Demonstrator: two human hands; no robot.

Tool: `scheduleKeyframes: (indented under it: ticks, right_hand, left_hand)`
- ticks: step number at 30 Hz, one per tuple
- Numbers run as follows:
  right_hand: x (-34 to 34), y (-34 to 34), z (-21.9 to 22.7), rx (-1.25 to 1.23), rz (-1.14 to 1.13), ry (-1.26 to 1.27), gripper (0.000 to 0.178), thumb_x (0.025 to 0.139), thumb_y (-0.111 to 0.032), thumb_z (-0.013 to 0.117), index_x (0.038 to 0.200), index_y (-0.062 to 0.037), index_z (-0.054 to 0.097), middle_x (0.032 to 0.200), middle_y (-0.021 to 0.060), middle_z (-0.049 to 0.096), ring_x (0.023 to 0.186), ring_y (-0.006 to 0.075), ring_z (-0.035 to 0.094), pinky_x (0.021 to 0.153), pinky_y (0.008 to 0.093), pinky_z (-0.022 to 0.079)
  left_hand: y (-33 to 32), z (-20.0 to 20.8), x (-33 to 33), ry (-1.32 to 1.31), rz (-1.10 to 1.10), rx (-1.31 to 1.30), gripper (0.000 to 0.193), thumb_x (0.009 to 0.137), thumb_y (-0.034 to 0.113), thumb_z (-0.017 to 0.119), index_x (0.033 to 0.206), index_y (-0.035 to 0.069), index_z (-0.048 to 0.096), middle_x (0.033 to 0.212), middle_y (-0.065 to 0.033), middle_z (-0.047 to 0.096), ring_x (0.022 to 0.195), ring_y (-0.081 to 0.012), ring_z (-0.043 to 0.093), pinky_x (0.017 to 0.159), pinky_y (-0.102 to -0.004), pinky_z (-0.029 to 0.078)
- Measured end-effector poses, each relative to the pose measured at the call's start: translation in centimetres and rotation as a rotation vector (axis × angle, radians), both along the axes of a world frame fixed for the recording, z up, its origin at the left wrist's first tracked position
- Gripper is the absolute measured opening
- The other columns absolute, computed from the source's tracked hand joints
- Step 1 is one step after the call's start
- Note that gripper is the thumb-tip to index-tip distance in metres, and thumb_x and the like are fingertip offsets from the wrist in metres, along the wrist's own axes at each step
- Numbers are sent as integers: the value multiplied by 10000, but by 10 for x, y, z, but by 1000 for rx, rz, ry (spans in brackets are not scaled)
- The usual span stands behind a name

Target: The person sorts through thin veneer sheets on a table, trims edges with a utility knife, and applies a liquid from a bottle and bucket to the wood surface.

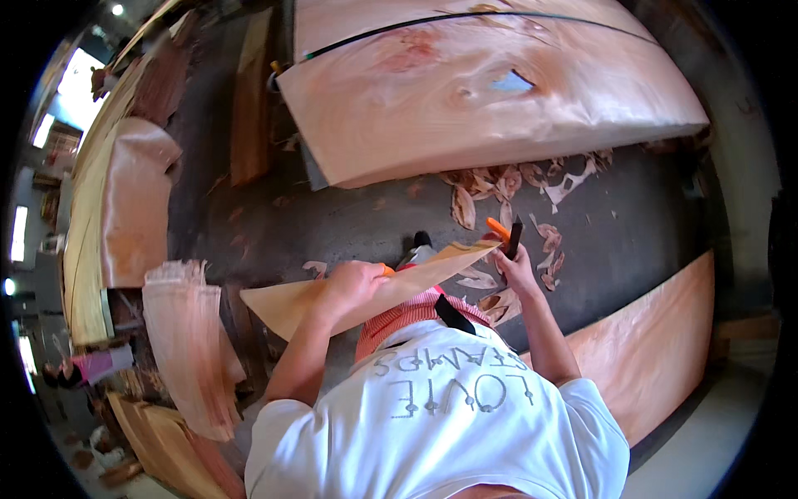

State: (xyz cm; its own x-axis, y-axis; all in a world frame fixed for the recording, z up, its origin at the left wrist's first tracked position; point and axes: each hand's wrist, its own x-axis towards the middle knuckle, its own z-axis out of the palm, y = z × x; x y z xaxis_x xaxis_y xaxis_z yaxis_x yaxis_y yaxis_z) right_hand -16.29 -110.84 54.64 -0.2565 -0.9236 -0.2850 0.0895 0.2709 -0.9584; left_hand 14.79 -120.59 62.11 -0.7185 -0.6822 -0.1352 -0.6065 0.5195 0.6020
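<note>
A thin, pale wood veneer sheet stretches in front of my body, its narrow end rising toward the right. My left hand is closed on its upper edge, and a small orange piece shows at the fingertips. My right hand is closed around a dark flat tool that points upward, close to the sheet's right tip. A bright orange piece sticks out beside that tool; I cannot tell whether it is a finger cover or a handle.
Ahead lies a large stack of veneer with a dark strap across it. Scraps litter the floor along its front edge. More veneer stands at the left, lower left and right. Another person is far left.
</note>
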Motion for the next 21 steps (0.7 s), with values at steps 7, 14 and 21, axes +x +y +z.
scheduleKeyframes:
  ticks: [7,14,21]
  right_hand:
    - [-113,-78,-11,-153,-256,224,139,811,-91,621,929,-34,575,730,-41,542,680,55,488,646,203,406]
    - [-243,-209,37,22,-387,407,155,805,-130,625,908,-15,606,725,-38,553,665,42,475,611,201,385]
    - [-376,-350,-15,202,-425,499,264,772,-243,663,896,-12,634,751,-8,605,685,76,532,636,221,414]
  left_hand:
    - [-150,-21,-126,64,-150,36,174,766,225,606,831,64,622,694,-171,581,632,-328,571,542,-384,440]
    - [-312,-37,-257,82,-146,208,197,753,241,633,832,62,616,712,-137,611,651,-270,598,586,-349,451]
    - [-433,-93,-355,59,-30,147,192,755,231,643,837,59,616,709,-114,622,648,-245,597,591,-344,450]
